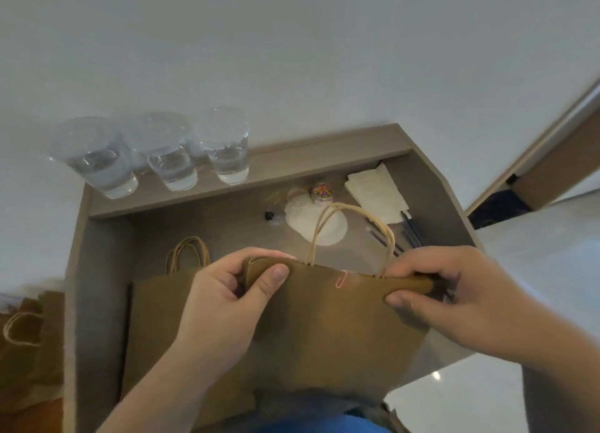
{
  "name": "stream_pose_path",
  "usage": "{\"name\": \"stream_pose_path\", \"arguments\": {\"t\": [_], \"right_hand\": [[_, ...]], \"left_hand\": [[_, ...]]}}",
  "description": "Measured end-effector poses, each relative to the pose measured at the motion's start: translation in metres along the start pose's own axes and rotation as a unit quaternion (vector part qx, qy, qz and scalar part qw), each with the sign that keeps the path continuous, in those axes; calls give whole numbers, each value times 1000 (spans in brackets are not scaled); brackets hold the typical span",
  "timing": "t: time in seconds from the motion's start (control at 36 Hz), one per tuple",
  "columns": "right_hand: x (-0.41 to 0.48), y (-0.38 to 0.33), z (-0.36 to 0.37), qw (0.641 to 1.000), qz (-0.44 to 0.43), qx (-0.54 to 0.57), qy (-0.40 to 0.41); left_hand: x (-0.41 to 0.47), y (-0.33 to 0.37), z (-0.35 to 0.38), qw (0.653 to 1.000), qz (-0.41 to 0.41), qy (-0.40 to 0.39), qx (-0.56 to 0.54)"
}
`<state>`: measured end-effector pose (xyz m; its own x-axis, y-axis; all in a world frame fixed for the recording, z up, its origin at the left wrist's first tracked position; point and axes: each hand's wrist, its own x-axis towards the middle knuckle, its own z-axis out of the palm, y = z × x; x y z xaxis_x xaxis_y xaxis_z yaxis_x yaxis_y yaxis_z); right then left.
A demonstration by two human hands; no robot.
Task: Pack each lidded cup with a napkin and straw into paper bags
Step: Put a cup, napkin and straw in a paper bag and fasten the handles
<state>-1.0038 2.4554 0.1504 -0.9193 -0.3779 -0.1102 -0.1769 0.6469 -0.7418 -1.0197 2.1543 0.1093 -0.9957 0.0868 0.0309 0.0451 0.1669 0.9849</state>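
Observation:
A brown paper bag (337, 328) stands in front of me with its top edge folded over and a pink paper clip (341, 278) on the fold. My left hand (227, 299) pinches the fold's left end between thumb and fingers. My right hand (454, 289) pinches the right end beside the twine handles (350, 234). Three lidded clear cups (168, 153) holding water stand on the raised back ledge. A stack of white napkins (376, 189) and dark wrapped straws (410, 229) lie on the desk at the right.
More flat paper bags (156, 306) lie on the grey desk (104, 302) under my left arm. Other bags (26, 335) sit off the desk's left side. A small jar of coloured paper clips (322, 193) and loose clear lids (316, 223) are mid-desk.

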Motion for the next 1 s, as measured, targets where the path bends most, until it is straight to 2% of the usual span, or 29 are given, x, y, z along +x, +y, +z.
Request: {"name": "stream_pose_path", "arguments": {"t": [0.14,0.25,0.33,0.5,0.72,0.86,1.0], "right_hand": [[-15,-7,-9,998,-6,57,-19],[-13,-12,-23,991,-44,72,-105],[-5,-19,-34,981,-70,48,-172],[9,-10,-44,955,-156,-15,-252],[28,-21,-6,894,-225,10,-388],[19,-57,33,860,-274,8,-430],[-3,-101,72,827,-317,-8,-465]], "left_hand": [[-18,17,8,1000,19,12,-12],[-29,23,20,998,30,62,6],[-41,25,31,994,6,112,-8],[-81,25,55,975,-34,220,-18],[-168,26,78,925,-111,359,51],[-225,39,68,877,-117,462,63],[-287,51,51,844,-105,521,76]]}}
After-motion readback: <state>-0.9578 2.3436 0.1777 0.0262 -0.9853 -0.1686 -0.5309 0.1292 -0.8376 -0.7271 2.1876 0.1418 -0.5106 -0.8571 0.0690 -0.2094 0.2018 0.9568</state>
